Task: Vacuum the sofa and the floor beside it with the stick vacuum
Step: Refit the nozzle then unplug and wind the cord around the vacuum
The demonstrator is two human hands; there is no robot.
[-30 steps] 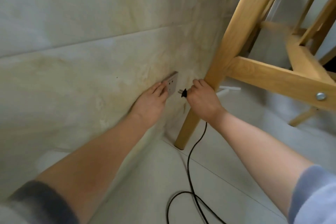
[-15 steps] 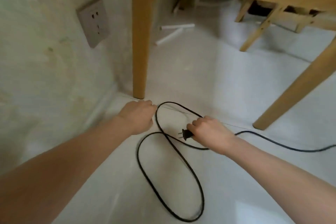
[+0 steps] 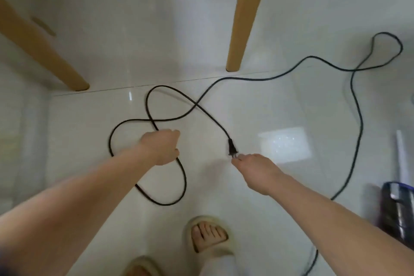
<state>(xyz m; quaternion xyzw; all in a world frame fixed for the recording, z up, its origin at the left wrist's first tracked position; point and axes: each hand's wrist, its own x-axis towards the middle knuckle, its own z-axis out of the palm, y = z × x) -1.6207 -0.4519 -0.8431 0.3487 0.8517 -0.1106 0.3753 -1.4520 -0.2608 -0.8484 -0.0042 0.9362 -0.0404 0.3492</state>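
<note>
While cord (image 3: 215, 119) lies looped on near floor (image 3: 280, 107), left hand (image 3: 162, 147) grips loop, right hand (image 3: 253, 163) pinches plug (image 3: 231, 147). Vacuum (image 3: 396, 206) far right. Cord light, limp, tangle-prone; hold plug body.

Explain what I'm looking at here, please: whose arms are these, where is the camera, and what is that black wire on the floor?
There is no machine here: these are a person's two bare arms, filmed by one wide-angle camera worn on the person's head and looking down. That is why you also see their feet in pale slippers at the bottom.

The surface is a glossy tiled floor. The black wire is a power cord, lying across it in loose loops. The right hand holds the plug by its tip, at the prongs. The left hand is curled around a loop of the same cord.

Two wooden furniture legs stand behind. At the right edge, blurred, is a dark appliance body, probably the stick vacuum.
</note>
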